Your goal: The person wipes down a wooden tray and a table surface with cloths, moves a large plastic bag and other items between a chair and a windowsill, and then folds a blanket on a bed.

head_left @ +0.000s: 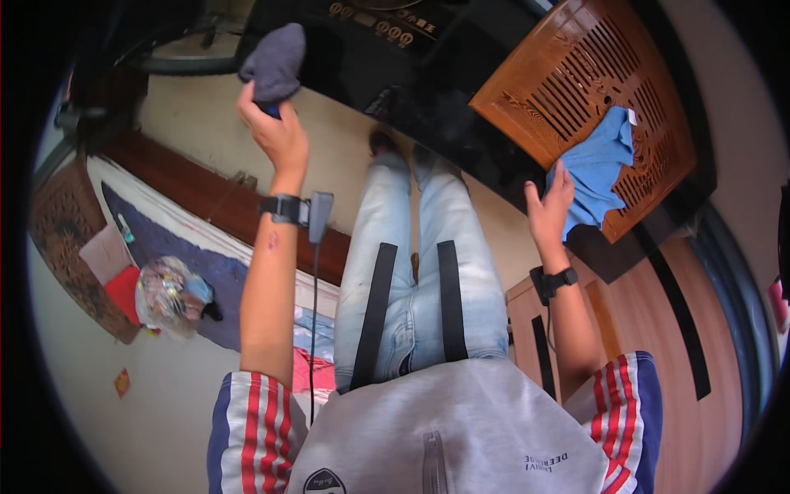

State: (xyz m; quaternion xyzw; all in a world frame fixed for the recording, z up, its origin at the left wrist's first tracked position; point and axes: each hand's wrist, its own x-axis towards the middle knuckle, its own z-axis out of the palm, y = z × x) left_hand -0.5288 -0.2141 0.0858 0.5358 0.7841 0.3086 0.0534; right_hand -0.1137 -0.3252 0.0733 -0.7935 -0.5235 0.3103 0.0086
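My left hand (278, 136) is raised at the upper left. Its fingers close round the lower end of a bunched dark grey cloth (278, 66), which points upward and away; a bit of dark blue shows by the fingers. On the right, my right hand (550, 206) has its thumb apart from the fingers, at the left edge of a blue cloth (594, 169). That cloth lies spread over a slotted wooden tea tray (514, 97), with a small white tag at its upper corner. I cannot tell whether the fingers press on it.
A black glossy table (461, 132) carries the tray and a panel with knobs (383, 23). To the left is a long wooden seat with a dark blue cover (164, 239), a clear plastic bag of items (171, 296) and a red item (123, 292). Wooden cabinet doors (650, 329) stand at right.
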